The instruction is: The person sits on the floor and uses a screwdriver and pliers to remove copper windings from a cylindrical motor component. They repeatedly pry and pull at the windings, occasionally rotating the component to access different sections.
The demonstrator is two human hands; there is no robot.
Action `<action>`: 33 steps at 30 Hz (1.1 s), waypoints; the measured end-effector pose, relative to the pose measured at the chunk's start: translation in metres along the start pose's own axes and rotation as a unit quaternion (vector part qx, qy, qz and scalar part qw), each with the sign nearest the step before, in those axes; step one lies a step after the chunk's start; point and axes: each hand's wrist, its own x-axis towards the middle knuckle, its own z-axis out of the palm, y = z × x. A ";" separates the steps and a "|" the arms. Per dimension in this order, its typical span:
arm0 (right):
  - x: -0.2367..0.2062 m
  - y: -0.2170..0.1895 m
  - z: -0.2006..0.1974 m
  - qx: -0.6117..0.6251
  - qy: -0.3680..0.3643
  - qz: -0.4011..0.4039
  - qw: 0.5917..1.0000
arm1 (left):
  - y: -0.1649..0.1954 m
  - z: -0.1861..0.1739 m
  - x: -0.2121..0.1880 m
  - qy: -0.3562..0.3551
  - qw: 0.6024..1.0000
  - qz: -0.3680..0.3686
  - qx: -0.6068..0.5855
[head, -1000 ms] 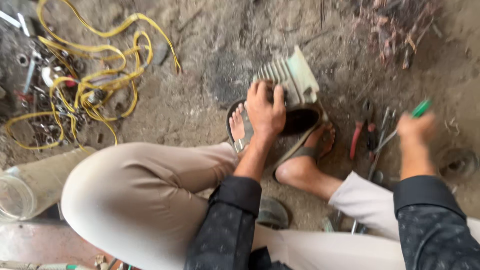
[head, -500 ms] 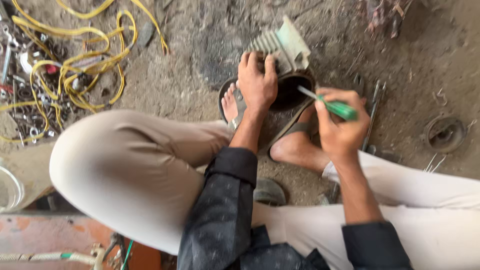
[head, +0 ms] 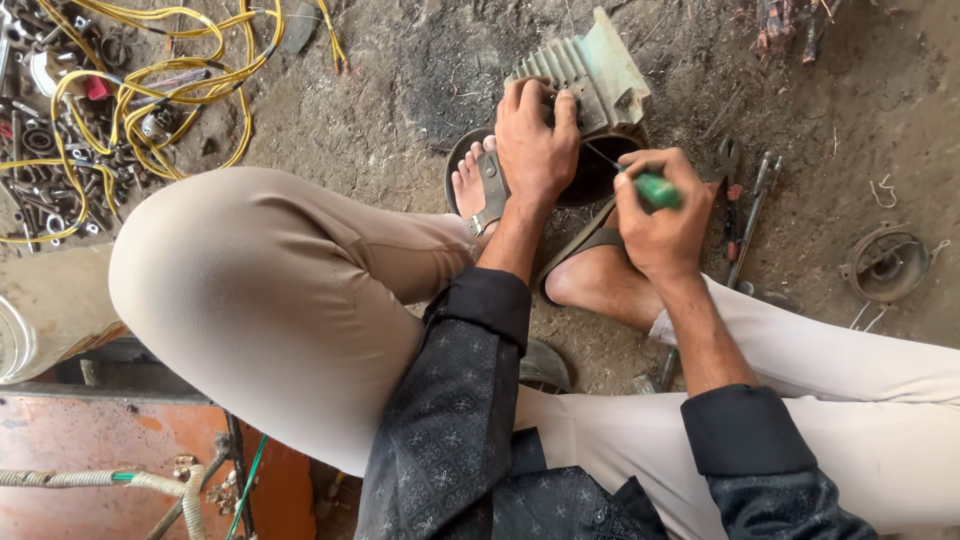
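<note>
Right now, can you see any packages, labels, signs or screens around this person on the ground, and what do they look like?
No screen, sign or printed label shows anywhere.
Closest thing to packaging: a clear plastic container, at the left edge beside the knee, rounded and see-through, only partly in view.
The hands work on bare metal: the left hand grips a ribbed grey motor housing, the right hand holds a green-handled screwdriver.

The screwdriver point(head: 655, 188) has a bright green handle, the ribbed metal part point(head: 590, 72) is pale grey-green, the wires point(head: 150, 90) are yellow, the trousers point(head: 270, 300) are light tan, the sleeves point(head: 450, 420) are dark with small pale shapes, and the ground point(head: 400, 90) is grey-brown.
</note>
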 end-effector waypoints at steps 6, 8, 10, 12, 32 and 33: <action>0.004 -0.001 0.005 0.001 -0.005 -0.009 1.000 | -0.002 0.002 0.001 0.012 1.000 0.000 0.003; 0.004 0.001 0.009 -0.038 -0.004 -0.056 0.998 | -0.003 0.002 0.001 0.011 1.000 0.000 0.003; 0.005 0.005 0.013 -0.049 -0.005 -0.064 0.997 | -0.004 0.001 0.000 0.006 1.000 -0.005 0.006; 0.009 0.011 0.018 -0.035 0.000 -0.046 0.998 | -0.005 0.001 0.001 0.001 1.000 -0.003 0.002; -0.029 -0.014 0.034 0.216 0.108 0.058 0.969 | 0.012 -0.009 0.001 0.008 0.999 0.030 0.019; -0.032 -0.013 0.034 0.233 0.112 0.072 0.963 | 0.014 -0.011 0.000 0.004 0.999 0.026 0.019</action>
